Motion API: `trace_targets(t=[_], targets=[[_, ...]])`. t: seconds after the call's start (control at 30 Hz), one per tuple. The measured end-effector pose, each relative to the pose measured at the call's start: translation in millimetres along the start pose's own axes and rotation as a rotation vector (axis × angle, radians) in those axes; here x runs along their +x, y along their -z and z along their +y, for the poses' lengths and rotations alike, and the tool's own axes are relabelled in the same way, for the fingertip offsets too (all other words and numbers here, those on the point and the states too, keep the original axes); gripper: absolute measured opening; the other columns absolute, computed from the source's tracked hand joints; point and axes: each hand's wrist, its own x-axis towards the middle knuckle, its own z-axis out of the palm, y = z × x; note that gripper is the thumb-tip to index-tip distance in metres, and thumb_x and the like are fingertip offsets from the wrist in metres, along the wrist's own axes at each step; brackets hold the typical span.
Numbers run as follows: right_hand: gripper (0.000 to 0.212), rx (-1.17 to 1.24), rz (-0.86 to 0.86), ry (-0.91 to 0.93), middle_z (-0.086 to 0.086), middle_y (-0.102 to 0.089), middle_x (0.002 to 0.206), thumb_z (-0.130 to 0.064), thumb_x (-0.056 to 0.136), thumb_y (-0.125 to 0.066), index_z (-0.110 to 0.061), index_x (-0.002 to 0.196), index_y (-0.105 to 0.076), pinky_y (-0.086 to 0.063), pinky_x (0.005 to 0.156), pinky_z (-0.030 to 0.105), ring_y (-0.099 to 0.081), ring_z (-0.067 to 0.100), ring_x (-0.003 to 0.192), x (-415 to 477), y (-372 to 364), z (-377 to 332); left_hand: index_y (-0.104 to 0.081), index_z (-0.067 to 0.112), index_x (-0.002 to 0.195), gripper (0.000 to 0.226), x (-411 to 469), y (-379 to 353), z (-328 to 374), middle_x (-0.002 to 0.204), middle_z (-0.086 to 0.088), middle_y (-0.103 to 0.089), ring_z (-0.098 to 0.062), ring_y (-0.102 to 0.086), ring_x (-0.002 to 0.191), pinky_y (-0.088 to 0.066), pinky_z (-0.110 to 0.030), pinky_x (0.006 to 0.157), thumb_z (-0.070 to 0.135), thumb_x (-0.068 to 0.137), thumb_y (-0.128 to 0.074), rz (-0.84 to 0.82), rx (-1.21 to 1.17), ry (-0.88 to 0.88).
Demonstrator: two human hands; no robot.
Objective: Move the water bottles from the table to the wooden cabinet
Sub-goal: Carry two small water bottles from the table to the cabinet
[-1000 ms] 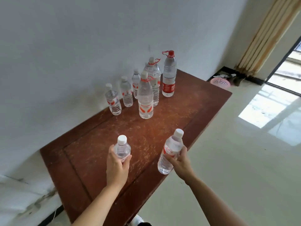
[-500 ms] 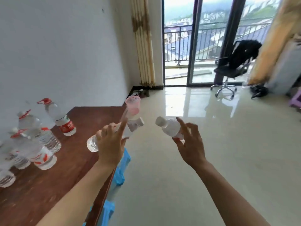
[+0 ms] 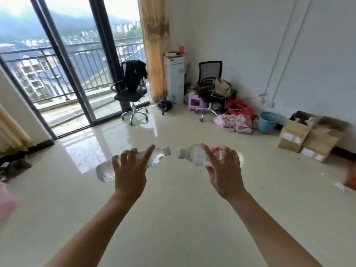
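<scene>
My left hand (image 3: 130,173) grips a clear water bottle (image 3: 157,156) that lies nearly level, its white cap pointing right. My right hand (image 3: 224,173) holds a second clear water bottle (image 3: 189,155), also tipped sideways, with its white cap pointing left. The two caps almost meet in front of me, above the shiny tiled floor. Neither the table nor the wooden cabinet is in view.
A black office chair (image 3: 131,93) stands by the glass balcony door (image 3: 77,74). Along the far wall sit a second chair (image 3: 210,81), a purple stool (image 3: 195,102), pink cloth (image 3: 234,122), a blue basket (image 3: 267,122) and cardboard boxes (image 3: 308,139). A pink object (image 3: 6,201) shows at the left edge.
My view has swung right, away from the table, which has left the frame. Both hands still carry their bottles, now tipped sideways with the caps facing each other.
</scene>
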Motion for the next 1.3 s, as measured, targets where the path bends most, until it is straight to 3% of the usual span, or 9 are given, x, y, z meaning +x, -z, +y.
trace_targets(t=[0.2,0.37,0.5,0.7,0.9,1.1,1.3], targets=[[0.082,-0.373,0.011,-0.257,0.019,-0.048,0.123,-0.009,0.083,-0.077,-0.031,0.152,-0.038,-0.044,0.099,0.062,-0.046,0.036,0.107,-13.4,66.5,159.3,-0.038,0.036,0.145,0.097,136.2,-86.7,178.6,0.117,-0.018,-0.055,-0.039,-0.048,0.106,-0.04,-0.061,0.093,0.005,0.066,-0.086,-0.05,-0.302,-0.315],[0.084,-0.543,0.025,-0.519,0.021,-0.05,0.128,-0.013,0.085,-0.078,-0.029,0.156,-0.037,-0.044,0.101,0.064,-0.049,0.037,0.117,-61.8,136.1,239.9,-0.04,0.035,0.145,0.1,173.9,-103.9,330.7,0.116,-0.016,-0.054,-0.037,-0.045,0.105,-0.043,-0.064,0.093,0.007,0.063,-0.089,-0.066,-0.462,-0.588],[0.081,-0.672,0.141,-0.649,0.02,-0.05,0.125,-0.01,0.082,-0.078,-0.026,0.154,-0.044,-0.045,0.1,0.062,-0.049,0.036,0.114,-105.4,197.8,329.9,-0.038,0.035,0.147,0.103,194.0,-104.9,488.4,0.12,-0.017,-0.053,-0.038,-0.048,0.108,-0.045,-0.064,0.092,0.011,0.062,-0.091,-0.053,-0.538,-0.769],[0.077,-0.746,0.209,-0.677,0.02,-0.049,0.126,-0.009,0.083,-0.079,-0.023,0.152,-0.047,-0.05,0.095,0.057,-0.047,0.035,0.114,-126.7,271.8,449.1,-0.039,0.034,0.147,0.102,217.9,-94.0,650.6,0.115,-0.015,-0.056,-0.033,-0.042,0.108,-0.048,-0.061,0.09,0.017,0.063,-0.093,-0.026,-0.6,-0.855],[0.09,-0.798,0.249,-0.751,0.02,-0.051,0.125,-0.005,0.076,-0.083,-0.027,0.152,-0.039,-0.049,0.098,0.061,-0.047,0.036,0.116,-123.2,339.0,556.3,-0.042,0.031,0.145,0.096,253.4,-89.2,777.7,0.116,-0.018,-0.056,-0.038,-0.05,0.107,-0.046,-0.063,0.092,0.012,0.065,-0.092,0.039,-0.661,-0.9],[0.089,-0.85,0.245,-0.808,0.02,-0.046,0.128,-0.003,0.073,-0.084,-0.025,0.15,-0.044,-0.049,0.095,0.068,-0.043,0.036,0.12,-142.5,367.3,683.4,-0.041,0.029,0.146,0.095,282.6,-131.1,919.8,0.116,-0.02,-0.056,-0.04,-0.052,0.107,-0.046,-0.063,0.09,0.006,0.067,-0.089,0.044,-0.751,-0.968],[0.093,-0.902,0.237,-0.876,0.02,-0.05,0.126,0.0,0.07,-0.085,-0.025,0.15,-0.045,-0.052,0.096,0.059,-0.047,0.036,0.118,-150.7,390.8,807.6,-0.042,0.028,0.147,0.091,311.4,-173.5,1067.3,0.115,-0.018,-0.057,-0.039,-0.053,0.106,-0.048,-0.059,0.09,0.011,0.07,-0.089,0.007,-0.878,-1.026]])
